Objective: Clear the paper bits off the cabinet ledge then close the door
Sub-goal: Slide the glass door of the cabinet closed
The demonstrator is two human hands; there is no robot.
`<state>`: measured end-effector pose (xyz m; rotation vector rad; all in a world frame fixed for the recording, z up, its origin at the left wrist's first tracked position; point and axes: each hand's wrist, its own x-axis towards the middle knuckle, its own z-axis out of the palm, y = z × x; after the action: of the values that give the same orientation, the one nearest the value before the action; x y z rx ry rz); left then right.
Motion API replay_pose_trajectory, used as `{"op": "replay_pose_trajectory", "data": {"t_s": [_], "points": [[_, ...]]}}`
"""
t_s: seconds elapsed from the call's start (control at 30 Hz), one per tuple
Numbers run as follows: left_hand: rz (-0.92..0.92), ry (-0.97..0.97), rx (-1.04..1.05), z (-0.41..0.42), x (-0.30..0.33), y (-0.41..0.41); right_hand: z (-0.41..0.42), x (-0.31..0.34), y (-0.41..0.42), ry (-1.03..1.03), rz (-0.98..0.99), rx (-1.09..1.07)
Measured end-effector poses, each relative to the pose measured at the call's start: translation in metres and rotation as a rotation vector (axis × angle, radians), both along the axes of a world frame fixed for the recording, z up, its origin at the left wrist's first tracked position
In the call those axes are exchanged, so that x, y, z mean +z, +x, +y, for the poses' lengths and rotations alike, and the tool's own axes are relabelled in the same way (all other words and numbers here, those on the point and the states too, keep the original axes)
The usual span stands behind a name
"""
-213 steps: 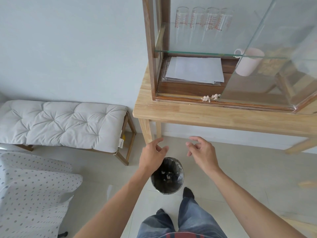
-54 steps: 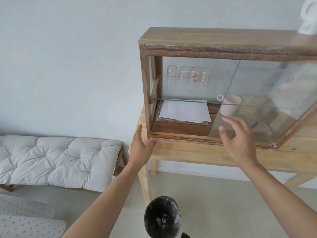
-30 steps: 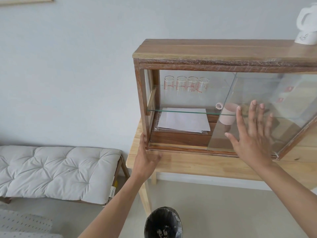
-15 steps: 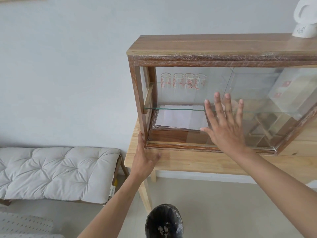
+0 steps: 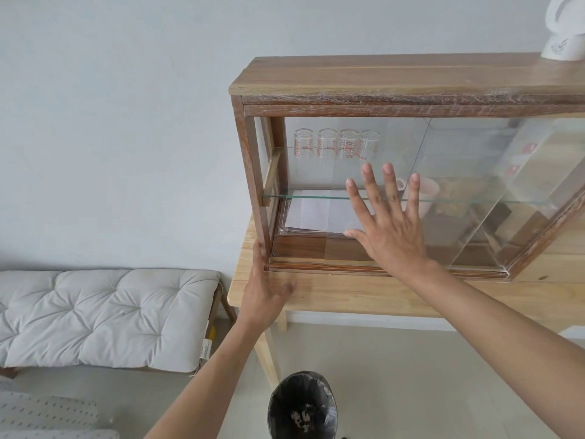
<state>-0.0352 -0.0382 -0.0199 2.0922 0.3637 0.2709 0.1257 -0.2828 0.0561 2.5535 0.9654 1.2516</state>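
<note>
A wooden cabinet [image 5: 395,77] with sliding glass doors stands on a light wood table [image 5: 348,293]. My right hand [image 5: 387,226] lies flat, fingers spread, against the glass door [image 5: 373,147], whose left edge sits near the middle of the left opening. My left hand [image 5: 264,286] rests open against the cabinet's lower left corner post and the tabletop. The cabinet ledge [image 5: 316,264] shows no paper bits. Paper bits [image 5: 302,416] lie inside the black-lined bin [image 5: 302,403] on the floor below.
Inside the cabinet are several measuring glasses [image 5: 335,144], white paper sheets [image 5: 316,213] and a pink mug [image 5: 424,198]. A white kettle [image 5: 565,33] stands on the cabinet top. A cushioned bench [image 5: 104,315] sits to the left against the wall.
My right hand has slid the glass door leftward across the cabinet front. The paper bits seen earlier on the ledge are gone. My left hand stays at the corner post.
</note>
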Motion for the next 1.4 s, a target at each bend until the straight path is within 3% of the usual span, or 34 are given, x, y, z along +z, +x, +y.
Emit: {"op": "replay_pose_trajectory", "data": {"t_s": [0.37, 1.1, 1.4], "points": [[0.017, -0.016, -0.018, 0.0, -0.004, -0.001, -0.087, -0.01, 0.02, -0.136, -0.053, -0.089], [0.024, 0.003, -0.01, 0.003, -0.011, -0.003, 0.051, -0.009, -0.007, -0.093, -0.034, -0.001], [0.079, 0.053, 0.043, 0.003, -0.01, -0.005, 0.052, -0.001, -0.019, -0.073, 0.041, 0.035]]}}
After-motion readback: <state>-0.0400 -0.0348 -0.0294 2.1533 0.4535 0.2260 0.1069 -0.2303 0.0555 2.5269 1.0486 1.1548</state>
